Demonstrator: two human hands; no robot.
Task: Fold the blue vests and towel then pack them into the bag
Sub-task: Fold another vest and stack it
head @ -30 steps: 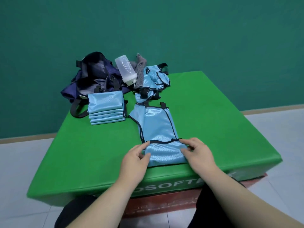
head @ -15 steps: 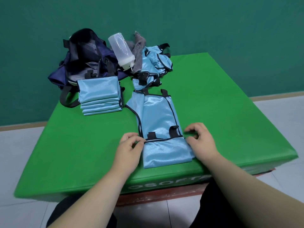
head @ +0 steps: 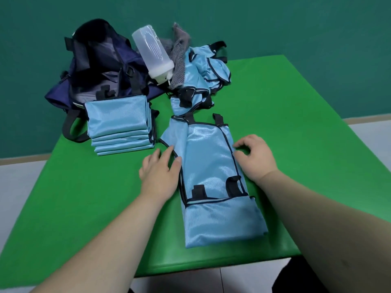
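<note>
We count one long vest [head: 211, 166] between two hands, one stack of folded vests [head: 118, 119] showing five layers, one heap of vests [head: 213, 67] too tangled to count, one grey towel [head: 179, 60], one clear bottle [head: 152, 53] and one navy bag [head: 99, 64]. The long vest, shiny light blue with dark trim and black tabs, lies folded lengthwise on the green tabletop [head: 296, 144]. Our left hand [head: 158, 176] rests flat on its left hem, grip apart. Our right hand [head: 257, 160] curls at the right hem; we cannot tell whether that grip pinches it.
</note>
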